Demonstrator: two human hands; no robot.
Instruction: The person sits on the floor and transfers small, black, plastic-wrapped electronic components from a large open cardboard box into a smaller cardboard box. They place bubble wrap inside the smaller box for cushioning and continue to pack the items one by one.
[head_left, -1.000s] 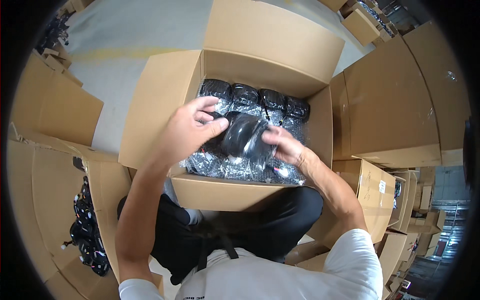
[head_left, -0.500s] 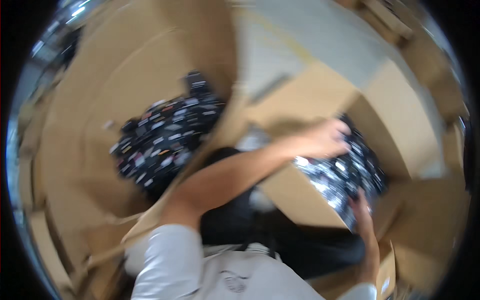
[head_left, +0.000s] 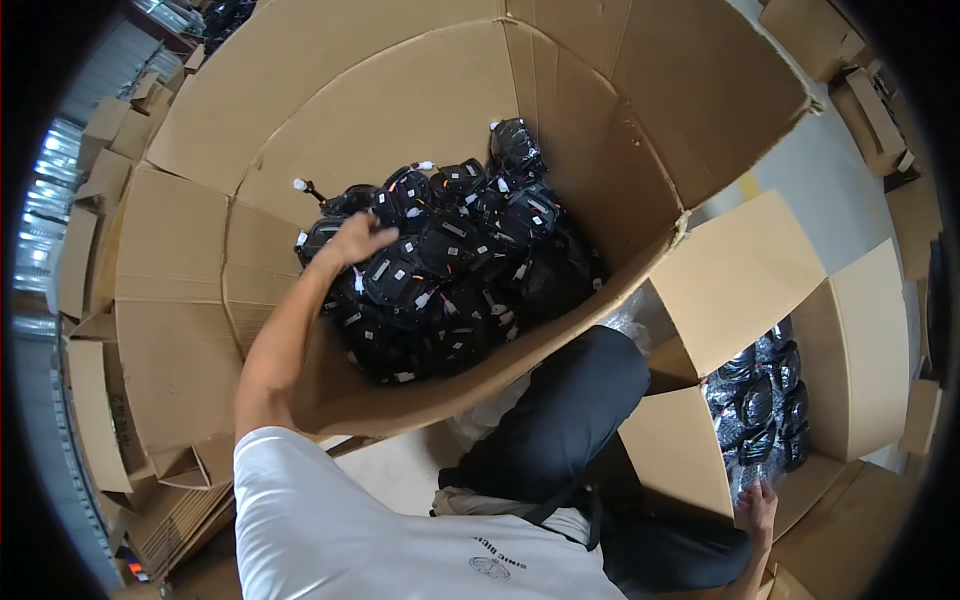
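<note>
Reaching down into the large cardboard bin (head_left: 400, 110), the left hand (head_left: 352, 240) is laid on the heap of black bagged parts (head_left: 450, 260) at its left edge. The fingers are curled loosely over the top of one black part (head_left: 322, 238); a firm grip on it cannot be made out, since the fingertips are hidden behind the hand. That part lies at the upper left of the heap, near the bin's back wall, with a thin lead ending in a white plug (head_left: 298, 185) sticking up and to the left from just beside it. The long axis of the single part cannot be told; the heap as a whole is stretched from lower left to upper right, with its highest piece against the right wall of the bin. The left forearm is brought over the near rim of the bin, the elbow bent and held low, and the wrist bent toward the heap.

The right hand (head_left: 757, 505) is seen at the lower right, its fingers extended upward and resting on the clear wrap at the near edge of the small carton (head_left: 700, 460). Nothing is seen to be clasped in it. A row of black wrapped pieces (head_left: 765, 400) is packed inside that carton. Dark trousers (head_left: 560, 420) are seen between the bin and the carton.
</note>
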